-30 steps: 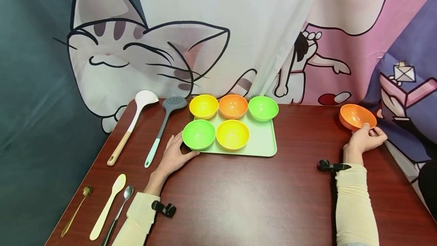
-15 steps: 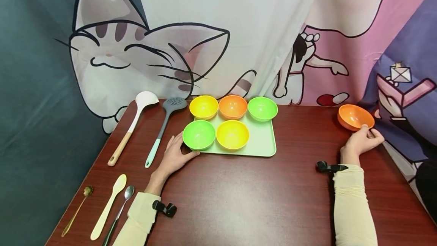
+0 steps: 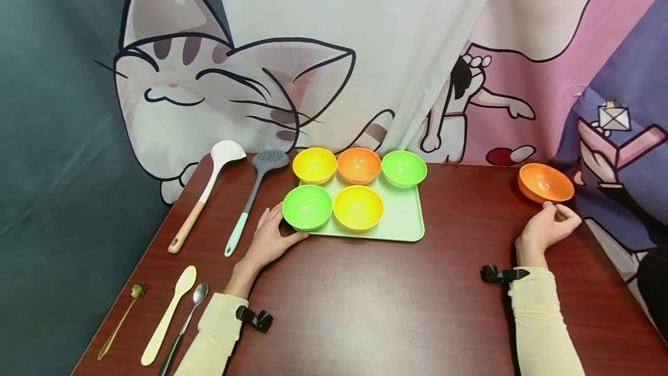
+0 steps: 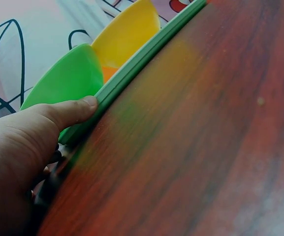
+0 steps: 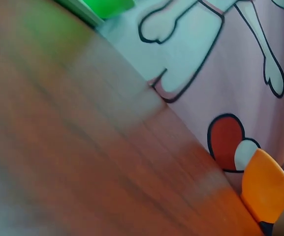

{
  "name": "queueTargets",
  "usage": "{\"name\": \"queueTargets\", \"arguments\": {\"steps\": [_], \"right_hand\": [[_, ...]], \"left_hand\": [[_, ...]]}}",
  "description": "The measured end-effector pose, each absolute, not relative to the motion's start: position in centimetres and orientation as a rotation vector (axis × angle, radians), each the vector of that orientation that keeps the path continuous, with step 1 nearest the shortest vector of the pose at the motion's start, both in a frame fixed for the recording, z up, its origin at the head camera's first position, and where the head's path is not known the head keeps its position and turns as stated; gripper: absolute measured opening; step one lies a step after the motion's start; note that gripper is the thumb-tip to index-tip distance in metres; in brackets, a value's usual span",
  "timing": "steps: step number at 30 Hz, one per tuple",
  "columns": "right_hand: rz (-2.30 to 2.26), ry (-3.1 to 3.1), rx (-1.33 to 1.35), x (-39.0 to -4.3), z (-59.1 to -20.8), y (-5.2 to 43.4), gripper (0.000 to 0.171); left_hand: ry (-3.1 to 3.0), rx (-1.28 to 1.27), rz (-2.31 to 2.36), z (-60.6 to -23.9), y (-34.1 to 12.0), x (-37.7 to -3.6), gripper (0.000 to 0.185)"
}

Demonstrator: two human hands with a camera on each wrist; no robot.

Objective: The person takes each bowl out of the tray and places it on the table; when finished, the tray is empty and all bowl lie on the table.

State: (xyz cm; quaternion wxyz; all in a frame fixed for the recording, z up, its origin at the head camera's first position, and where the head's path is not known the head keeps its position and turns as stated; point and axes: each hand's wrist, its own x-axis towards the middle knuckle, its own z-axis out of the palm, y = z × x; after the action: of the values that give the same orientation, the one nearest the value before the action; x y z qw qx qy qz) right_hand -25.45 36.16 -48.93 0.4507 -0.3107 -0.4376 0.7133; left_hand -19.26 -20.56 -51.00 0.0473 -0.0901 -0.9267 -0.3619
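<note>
My left hand (image 3: pixel 270 239) lies at the near left corner of the pale green tray (image 3: pixel 404 222); its straight thumb (image 4: pixel 75 110) touches the tray's front edge, while its other fingers lie beside the green bowl (image 3: pixel 307 208), their tips partly hidden. A yellow bowl (image 3: pixel 358 208) stands right of that one. Behind them are another yellow bowl (image 3: pixel 315 165), an orange bowl (image 3: pixel 359 165) and a second green bowl (image 3: pixel 404 168). At the far right, a separate orange bowl (image 3: pixel 545 183) sits tilted near the table edge. My right hand (image 3: pixel 545 231) is just below it, fingers loosely bent and holding nothing.
Left on the table lie a white ladle (image 3: pixel 221 155) and a grey slotted turner (image 3: pixel 268 161). Nearer are a small gold spoon (image 3: pixel 117 326), a cream spoon (image 3: pixel 167 321) and a dark-handled metal spoon (image 3: pixel 190 318). A printed curtain (image 3: pixel 360 10) hangs behind the table.
My right hand has let go of the separate orange bowl's rim and drawn back slightly toward me. That bowl stays by the right edge. My left hand keeps its place at the tray.
</note>
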Motion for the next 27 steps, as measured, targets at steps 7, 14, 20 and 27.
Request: {"name": "queueTargets", "arguments": {"steps": [7, 14, 20, 27], "right_hand": [[1.727, -1.173, -0.720, -24.8, -49.1, 35.1, 0.017], [1.723, -1.204, -0.690, -24.5, -49.1, 34.3, 0.018], [1.729, -1.234, -0.669, -24.6, -49.3, 33.9, 0.016], [1.753, -1.252, -0.583, -24.5, -49.5, 32.4, 0.017]], "left_hand": [[-2.810, -0.284, -1.112, -50.9, -20.6, -19.2, 0.090], [-2.816, -0.284, -1.114, -51.0, -20.6, -19.2, 0.090], [-2.812, -0.287, -1.114, -51.0, -20.6, -19.2, 0.090], [-2.821, -0.282, -1.112, -51.1, -20.6, -19.2, 0.089]]}}
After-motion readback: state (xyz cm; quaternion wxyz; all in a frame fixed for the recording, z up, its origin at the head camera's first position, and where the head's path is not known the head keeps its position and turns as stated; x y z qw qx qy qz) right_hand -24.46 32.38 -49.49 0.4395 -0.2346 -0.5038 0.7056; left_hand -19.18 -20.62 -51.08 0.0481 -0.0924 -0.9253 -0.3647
